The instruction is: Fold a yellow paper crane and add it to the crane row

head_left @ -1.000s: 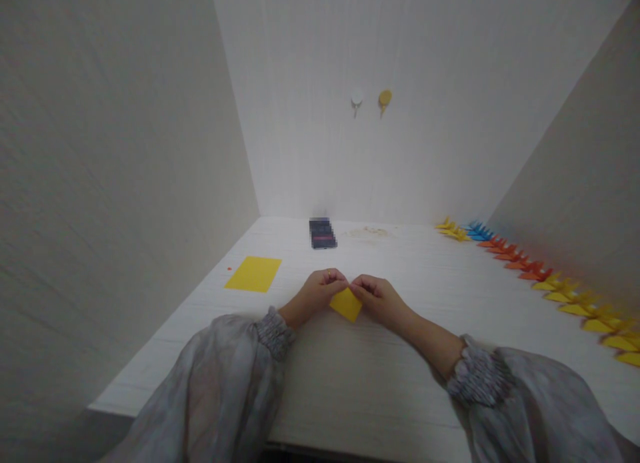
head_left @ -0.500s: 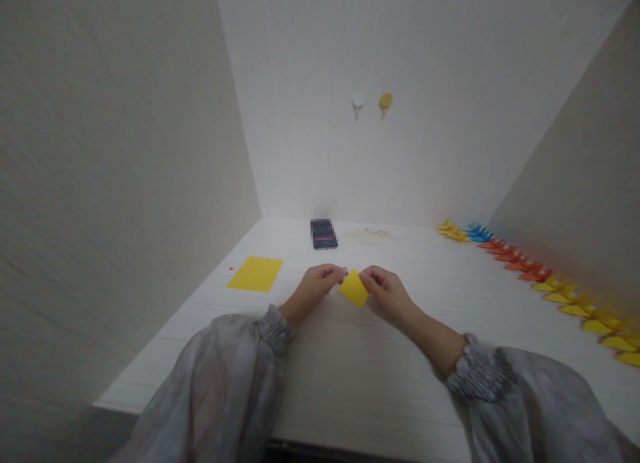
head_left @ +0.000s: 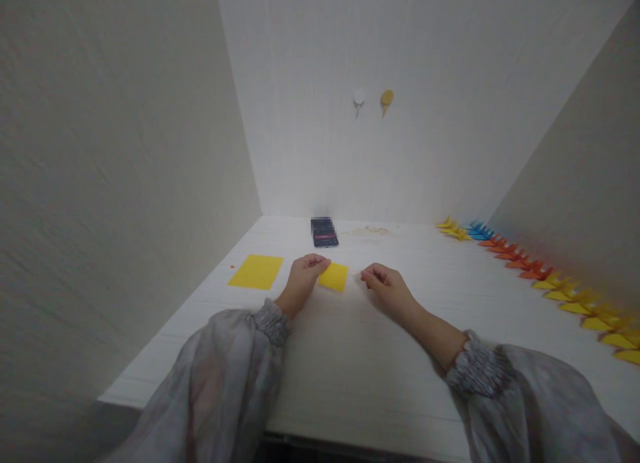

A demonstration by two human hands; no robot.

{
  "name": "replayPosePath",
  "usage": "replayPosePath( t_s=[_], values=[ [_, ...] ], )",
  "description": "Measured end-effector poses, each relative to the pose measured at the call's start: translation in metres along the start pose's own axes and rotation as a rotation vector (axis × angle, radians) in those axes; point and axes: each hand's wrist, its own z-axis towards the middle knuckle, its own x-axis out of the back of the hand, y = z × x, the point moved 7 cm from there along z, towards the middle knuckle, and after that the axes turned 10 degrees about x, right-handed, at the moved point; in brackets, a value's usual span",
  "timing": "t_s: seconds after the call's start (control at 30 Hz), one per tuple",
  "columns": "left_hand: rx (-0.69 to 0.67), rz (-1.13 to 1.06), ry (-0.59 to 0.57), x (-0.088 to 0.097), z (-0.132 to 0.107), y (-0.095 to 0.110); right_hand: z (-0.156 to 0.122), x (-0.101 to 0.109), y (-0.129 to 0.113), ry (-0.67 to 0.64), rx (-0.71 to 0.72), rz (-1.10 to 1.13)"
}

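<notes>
A small yellow square of folded paper is pinched at its left corner by my left hand. It is held just above the table in front of me. My right hand is apart from the paper, to its right, with thumb and forefinger pressed together. A faint pale spot shows at those fingertips, too blurred to tell what it is. Left of my left hand a larger yellow sheet of paper lies flat on the white table.
A dark phone lies at the back. Folded paper cranes in yellow, orange and blue line the right side. Two hooks, white and gold, hang on the back wall. Walls enclose both sides.
My left hand has moved slightly left and up with the yellow paper, which has turned. My right hand has let go of the paper, so a gap now separates them.
</notes>
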Motion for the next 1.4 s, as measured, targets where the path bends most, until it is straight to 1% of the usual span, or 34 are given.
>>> replayPosePath(
  t_s=[0.07,0.17,0.27,0.33,0.37,0.4,0.5,0.53,0.6,0.73,0.87,1.03,1.2,1.3,1.4],
  values=[
    [-0.011,0.007,-0.005,0.002,0.002,0.0,0.0,0.002,0.003,0.02,-0.009,0.029],
    [-0.018,0.033,-0.033,-0.003,0.001,0.002,0.0,-0.003,0.003,0.02,-0.017,0.085],
    [-0.027,0.079,-0.05,-0.01,-0.004,0.006,0.0,-0.009,-0.002,0.068,0.02,0.147],
    [-0.025,0.109,-0.074,-0.014,-0.006,0.006,-0.001,-0.011,-0.003,0.115,0.011,0.18],
    [-0.022,0.125,-0.091,-0.016,-0.007,0.006,-0.001,-0.014,-0.002,0.118,0.003,0.187],
    [-0.021,0.141,-0.11,-0.018,-0.007,0.005,-0.001,-0.017,-0.002,0.099,0.0,0.193],
    [-0.031,0.175,-0.165,-0.023,-0.008,0.003,-0.001,-0.028,-0.004,-0.036,0.011,0.145],
    [-0.034,0.178,-0.18,-0.025,-0.008,0.002,-0.001,-0.029,-0.004,-0.062,0.016,0.122],
    [-0.036,0.174,-0.206,-0.027,-0.01,0.002,-0.002,-0.028,-0.004,-0.058,0.018,0.106],
    [-0.024,0.202,-0.256,-0.032,-0.012,0.001,0.0,-0.019,-0.001,0.035,-0.005,0.169],
    [-0.021,0.245,-0.237,-0.031,-0.014,0.002,0.001,-0.012,0.005,0.109,-0.03,0.177],
    [-0.009,0.249,-0.226,-0.029,-0.013,0.001,0.0,-0.005,0.01,0.183,-0.035,0.145],
    [-0.012,0.23,-0.167,-0.028,-0.011,0.003,0.0,-0.005,0.01,0.19,-0.057,0.15],
    [-0.027,0.214,-0.128,-0.026,-0.013,0.005,0.001,-0.006,0.01,0.197,-0.065,0.201],
    [-0.028,0.212,-0.118,-0.026,-0.013,0.005,0.001,-0.009,0.012,0.211,-0.08,0.278]
  ],
)
